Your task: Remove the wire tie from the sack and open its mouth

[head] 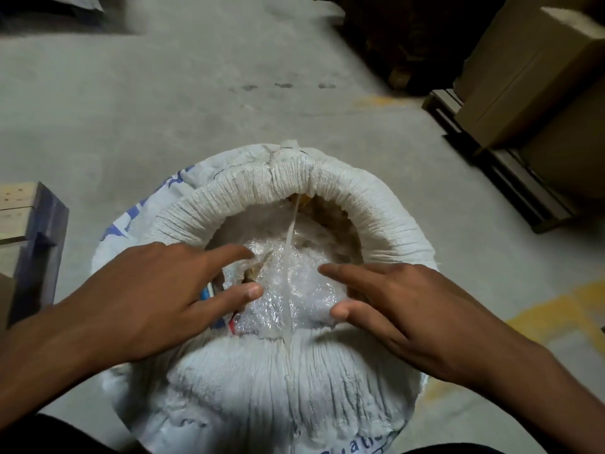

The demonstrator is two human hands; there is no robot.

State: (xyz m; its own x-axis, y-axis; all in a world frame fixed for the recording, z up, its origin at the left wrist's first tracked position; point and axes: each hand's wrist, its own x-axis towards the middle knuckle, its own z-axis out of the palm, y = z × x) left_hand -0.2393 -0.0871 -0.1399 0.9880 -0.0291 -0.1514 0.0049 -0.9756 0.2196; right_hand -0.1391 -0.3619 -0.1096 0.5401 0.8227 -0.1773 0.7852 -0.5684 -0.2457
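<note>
A white woven sack (262,381) with blue print stands on the floor below me, its top rolled into a thick rim (386,217) around a wide mouth. Clear bubble wrap (304,283) fills the opening. A pale thin strand (289,283) stretches across the mouth from the far rim to the near rim; I cannot tell if it is the tie. My left hand (157,296) hovers over the left side of the mouth, fingers apart, holding nothing. My right hand (406,309) is over the right side, fingers spread, its thumb touching the bubble wrap.
The sack stands on a grey concrete floor (163,109). Cardboard boxes (537,77) on a dark pallet (510,178) stand at the right. A blue and wooden pallet corner (36,231) is at the left. Yellow floor paint (556,316) lies to the right.
</note>
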